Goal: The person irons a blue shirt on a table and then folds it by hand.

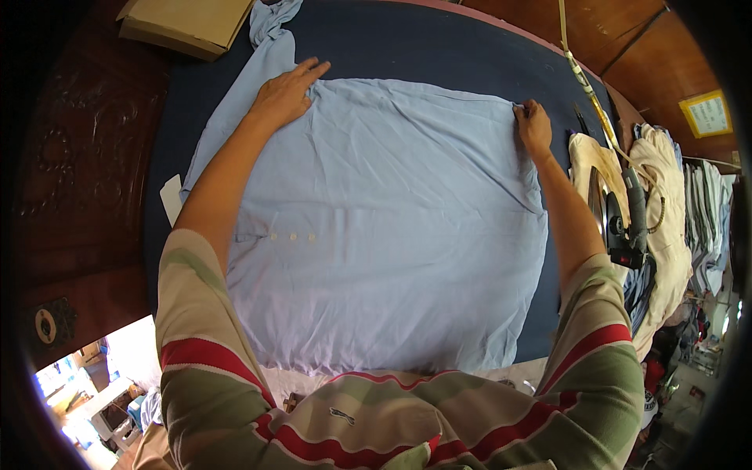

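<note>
A light blue shirt [392,180] lies spread over a dark blue padded table, lightly creased, with a few pale buttons on its left part. One sleeve [270,59] stretches up past my left hand and ends bunched at the far edge. My left hand [286,95] rests on the shirt's far left corner, fingers extended and pointing away to the right. At the far right corner, my right hand [534,127] has its fingers closed on the shirt's edge.
To the right, a dark iron [623,223] stands on a beige cloth [664,227]; a cable and tube [583,78] hang above it. A cardboard box [188,23] sits at the far left. Dark carved wood [70,172] borders the left side. Clothes [705,219] hang farther right.
</note>
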A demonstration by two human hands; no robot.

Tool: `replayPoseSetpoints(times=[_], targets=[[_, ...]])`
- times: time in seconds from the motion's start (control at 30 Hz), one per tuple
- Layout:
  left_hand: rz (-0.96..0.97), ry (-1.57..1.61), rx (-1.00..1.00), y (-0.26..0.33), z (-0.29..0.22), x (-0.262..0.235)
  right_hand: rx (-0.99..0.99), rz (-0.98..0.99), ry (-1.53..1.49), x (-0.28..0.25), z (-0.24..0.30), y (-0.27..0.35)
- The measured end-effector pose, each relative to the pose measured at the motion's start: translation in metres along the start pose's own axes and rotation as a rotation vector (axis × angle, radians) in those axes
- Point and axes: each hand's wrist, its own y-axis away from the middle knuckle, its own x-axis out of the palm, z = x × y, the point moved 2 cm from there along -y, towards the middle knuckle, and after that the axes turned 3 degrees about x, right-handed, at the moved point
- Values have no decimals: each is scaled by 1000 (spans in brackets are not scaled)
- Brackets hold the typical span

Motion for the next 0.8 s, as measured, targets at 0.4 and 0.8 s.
replayPoseSetpoints(times=[0.4,0.8], targets=[[91,10,-114,-32,16,8,33,34,-213,5,-33,-46],[-327,-148,-275,-23,49,-2,70,-90,-121,-8,-26,-68]])
